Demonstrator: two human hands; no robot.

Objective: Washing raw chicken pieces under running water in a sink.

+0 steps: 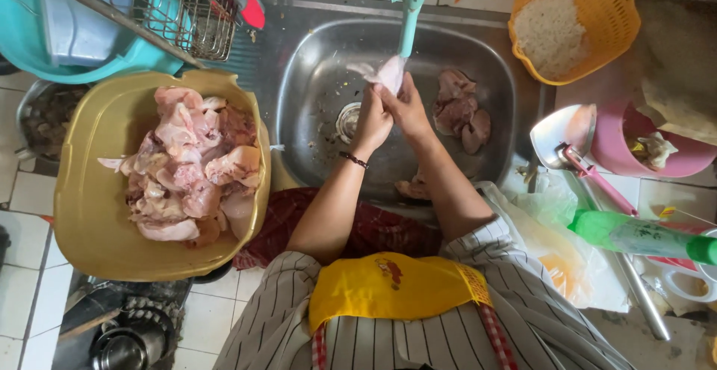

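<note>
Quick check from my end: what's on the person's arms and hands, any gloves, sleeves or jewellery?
No gloves: the left hand and right hand are bare. A thin dark beaded bracelet circles the left wrist. Both forearms are uncovered; the sleeves of a white shirt with thin dark stripes end near the elbows. No rings or watch show in this view.

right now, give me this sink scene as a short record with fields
left hand: left hand grips a pale chicken piece
right hand: right hand on the same piece
tap: teal tap above the piece
sink: steel sink, dark meat pieces inside
left side: yellow basin of raw chicken
right side: orange basket of rice
</note>
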